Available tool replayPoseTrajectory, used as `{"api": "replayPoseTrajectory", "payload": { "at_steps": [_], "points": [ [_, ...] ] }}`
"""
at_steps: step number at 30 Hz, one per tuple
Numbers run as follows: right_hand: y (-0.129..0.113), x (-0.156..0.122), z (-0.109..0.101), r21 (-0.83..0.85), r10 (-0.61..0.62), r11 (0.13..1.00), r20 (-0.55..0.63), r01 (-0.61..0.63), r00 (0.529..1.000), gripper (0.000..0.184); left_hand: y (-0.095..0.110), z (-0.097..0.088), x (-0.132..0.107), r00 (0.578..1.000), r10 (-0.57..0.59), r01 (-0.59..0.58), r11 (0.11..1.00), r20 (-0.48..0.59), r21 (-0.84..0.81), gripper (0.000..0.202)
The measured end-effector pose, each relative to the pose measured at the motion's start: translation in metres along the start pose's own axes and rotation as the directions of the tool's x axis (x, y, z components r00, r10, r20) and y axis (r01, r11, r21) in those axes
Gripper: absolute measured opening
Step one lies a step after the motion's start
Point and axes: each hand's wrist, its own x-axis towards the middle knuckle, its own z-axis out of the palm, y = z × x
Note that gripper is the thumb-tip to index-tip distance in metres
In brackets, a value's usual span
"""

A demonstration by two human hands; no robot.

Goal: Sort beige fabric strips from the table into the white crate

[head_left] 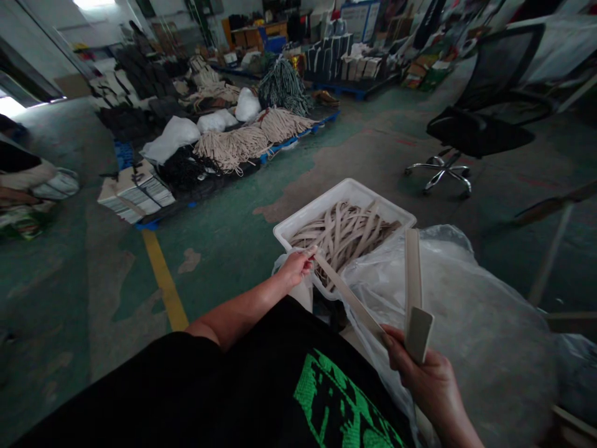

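A beige strap runs between my two hands. My left hand pinches one end of it over the near left rim of a white plastic bin. Inside the bin lies a tangle of similar beige straps. My right hand is closed around the strap lower right, and folded lengths of strap stick up out of that grip. Beneath the right hand spreads a large clear plastic bag; its contents are hard to make out.
A black office chair on casters stands at the right. Pallets with bundled cords, white bags and a tied stack of pale strips sit at the back left. Part of another person shows at the left edge.
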Motion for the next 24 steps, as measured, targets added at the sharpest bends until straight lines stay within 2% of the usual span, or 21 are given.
{"api": "replayPoseTrajectory", "payload": {
  "at_steps": [7,18,21,24],
  "points": [
    [-0.011,-0.005,0.002,-0.021,-0.009,1.0,-0.041,0.008,0.999,0.05,-0.002,-0.008,0.002,0.998,-0.06,0.06,0.998,-0.01,-0.012,0.036],
    [0.001,0.007,-0.003,-0.064,-0.017,0.998,0.033,0.019,0.999,0.054,0.001,-0.005,-0.003,0.993,-0.114,0.114,0.993,0.007,-0.013,0.032],
    [0.002,0.007,-0.005,-0.104,-0.015,0.994,0.042,0.02,0.999,0.051,0.002,-0.005,-0.003,0.994,-0.105,0.105,0.994,0.016,-0.033,0.032],
    [-0.001,0.004,-0.005,-0.14,0.009,0.99,-0.019,-0.012,1.0,0.048,0.001,-0.005,-0.003,0.998,-0.054,0.056,0.996,0.029,-0.064,0.033]
  ]
}}
